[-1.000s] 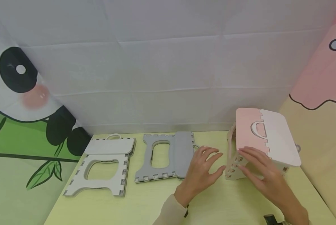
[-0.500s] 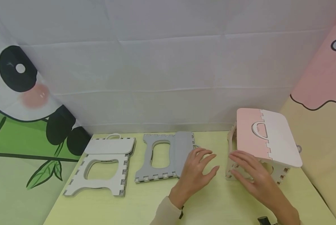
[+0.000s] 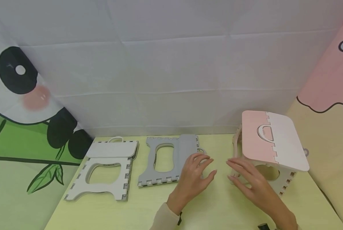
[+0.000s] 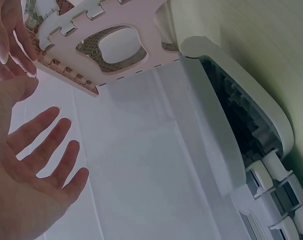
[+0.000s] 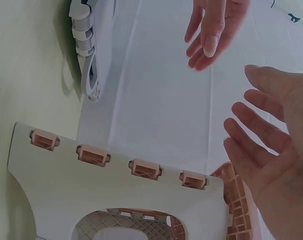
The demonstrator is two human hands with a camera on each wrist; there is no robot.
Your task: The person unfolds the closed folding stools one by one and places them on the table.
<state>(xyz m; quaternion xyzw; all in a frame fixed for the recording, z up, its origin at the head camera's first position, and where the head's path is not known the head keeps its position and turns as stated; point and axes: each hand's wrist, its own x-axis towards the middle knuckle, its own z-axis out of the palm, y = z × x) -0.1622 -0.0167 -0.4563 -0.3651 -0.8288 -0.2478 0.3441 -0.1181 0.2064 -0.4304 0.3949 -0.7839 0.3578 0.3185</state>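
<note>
At the right of the head view stands an unfolded step stool [image 3: 255,135], its top half pink and half white, with a carrying handle in the pink half. My right hand [image 3: 255,187] is raised before its near left corner, fingers lightly bent and holding nothing. To the left, my left hand [image 3: 188,180] hovers over the right edge of a grey folded step stool [image 3: 186,150], also holding nothing, and hides part of it. Both palms face each other with a gap between. In the right wrist view, the stool's white side panel [image 5: 56,175] shows pink hinge pieces.
A white folded step stool [image 3: 106,187] lies flat at the left of the pale yellow-green table [image 3: 148,210]. Behind the table hangs a white cloth [image 3: 160,111]. Printed cloths with cartoon figures close off the left and right sides.
Both hands have drifted left and slightly down. My right hand has come away from the pink and white stool's front edge, while the left has moved over the grey stool. The stools stay put.
</note>
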